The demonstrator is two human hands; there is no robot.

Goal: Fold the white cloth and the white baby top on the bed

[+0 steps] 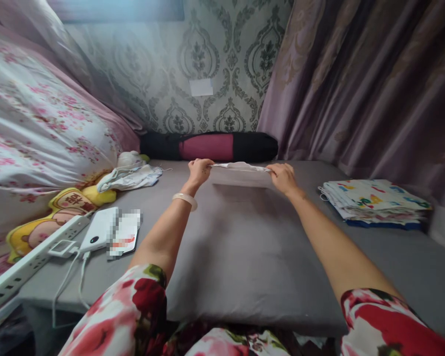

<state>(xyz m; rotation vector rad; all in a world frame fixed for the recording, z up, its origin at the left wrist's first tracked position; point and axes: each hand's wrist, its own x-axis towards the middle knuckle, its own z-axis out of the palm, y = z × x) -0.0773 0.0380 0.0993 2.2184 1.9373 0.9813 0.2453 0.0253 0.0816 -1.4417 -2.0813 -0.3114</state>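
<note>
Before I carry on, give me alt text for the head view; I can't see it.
The left hand and right hand hold a white cloth between them above a gray sheet. A folded patterned cloth stack lies at right; a white power bank and power strip are at left.

Bearings from the wearer. Bolster (207, 147) on the covered surface (244, 277) at twelve o'clock, before the wall (159, 64). Held cloth (240, 166) also at twelve, between left hand (199, 171) and right hand (283, 178), nearer than the bolster. Stacked cloths (378, 200) at two. Loose cloth (133, 177) at eleven. Power bank (101, 226) at ten, power strip (37, 259) to its left.
</note>
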